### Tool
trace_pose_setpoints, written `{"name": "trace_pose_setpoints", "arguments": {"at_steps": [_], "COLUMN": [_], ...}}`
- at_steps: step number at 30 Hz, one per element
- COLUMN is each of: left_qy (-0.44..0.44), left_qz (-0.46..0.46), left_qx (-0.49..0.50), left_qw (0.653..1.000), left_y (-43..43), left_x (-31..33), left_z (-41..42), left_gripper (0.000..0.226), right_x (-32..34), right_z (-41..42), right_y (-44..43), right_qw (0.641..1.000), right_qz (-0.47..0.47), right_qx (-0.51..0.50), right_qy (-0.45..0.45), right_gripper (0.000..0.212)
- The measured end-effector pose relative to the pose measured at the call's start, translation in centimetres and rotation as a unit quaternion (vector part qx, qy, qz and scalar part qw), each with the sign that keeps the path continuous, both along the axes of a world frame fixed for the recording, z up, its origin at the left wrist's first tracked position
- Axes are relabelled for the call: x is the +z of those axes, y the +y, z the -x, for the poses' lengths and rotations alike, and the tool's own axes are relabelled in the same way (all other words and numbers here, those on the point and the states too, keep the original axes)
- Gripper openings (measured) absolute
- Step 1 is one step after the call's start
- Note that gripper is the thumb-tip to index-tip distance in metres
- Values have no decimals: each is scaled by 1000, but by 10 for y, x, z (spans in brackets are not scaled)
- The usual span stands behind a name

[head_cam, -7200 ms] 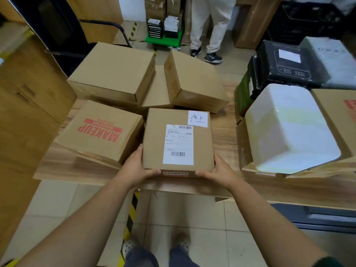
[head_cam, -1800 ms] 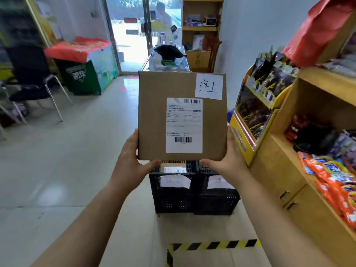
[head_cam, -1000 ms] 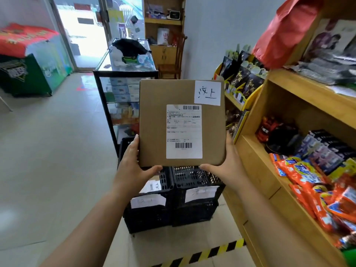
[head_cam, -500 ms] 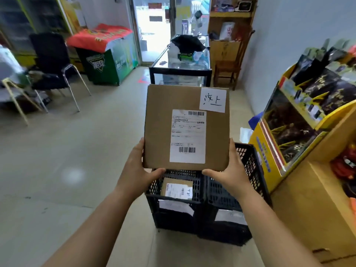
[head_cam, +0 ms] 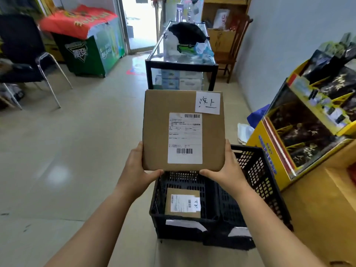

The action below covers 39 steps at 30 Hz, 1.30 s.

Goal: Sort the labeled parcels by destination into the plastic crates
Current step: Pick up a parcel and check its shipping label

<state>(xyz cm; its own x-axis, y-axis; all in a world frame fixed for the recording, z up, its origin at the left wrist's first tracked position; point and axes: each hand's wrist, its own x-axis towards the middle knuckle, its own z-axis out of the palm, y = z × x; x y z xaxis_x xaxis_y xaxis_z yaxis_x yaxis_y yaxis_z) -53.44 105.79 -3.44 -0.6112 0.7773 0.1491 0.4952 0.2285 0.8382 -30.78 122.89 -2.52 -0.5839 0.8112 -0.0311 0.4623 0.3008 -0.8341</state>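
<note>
Closer beneath the cardboard parcel (head_cam: 184,130) the crates had been brought in the head view, so placing was judged near. The parcel was gripped at its lower corners by the left hand (head_cam: 137,170) and right hand (head_cam: 226,171), above both crates. One small labeled parcel (head_cam: 182,203) lay in the left crate (head_cam: 154,207); the contents of the right crate (head_cam: 258,176) could not be told.

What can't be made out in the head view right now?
Head view only:
- Crate tags: foreshortened from above, writing unreadable.
- Right crate inside: partly hidden by the right hand and forearm.
- Shipping label print on the held parcel: too small.
- Left hand fingers: behind the parcel.
</note>
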Motion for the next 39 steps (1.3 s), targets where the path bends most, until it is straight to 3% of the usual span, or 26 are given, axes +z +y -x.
{"name": "trace_pose_setpoints", "arguments": {"at_steps": [6, 16, 24, 39], "left_qy": [-25, -93, -74, -94], "left_qz": [35, 118, 213, 266], "left_qx": [-41, -24, -2, 20], "left_qw": [998, 988, 974, 959], "left_y": [36, 103, 154, 196], "left_x": [-39, -107, -151, -244], "left_z": [37, 38, 43, 72], "left_gripper": [93, 106, 103, 109], "right_x": [-33, -96, -153, -245], "right_z": [19, 21, 31, 75], "right_y": [20, 89, 150, 176], "right_qw": [999, 991, 979, 958], "right_qz": [28, 104, 165, 212], "right_qx": [-21, -37, -8, -44], "right_qy": [-22, -71, -121, -190], "right_gripper": [128, 125, 129, 131]}}
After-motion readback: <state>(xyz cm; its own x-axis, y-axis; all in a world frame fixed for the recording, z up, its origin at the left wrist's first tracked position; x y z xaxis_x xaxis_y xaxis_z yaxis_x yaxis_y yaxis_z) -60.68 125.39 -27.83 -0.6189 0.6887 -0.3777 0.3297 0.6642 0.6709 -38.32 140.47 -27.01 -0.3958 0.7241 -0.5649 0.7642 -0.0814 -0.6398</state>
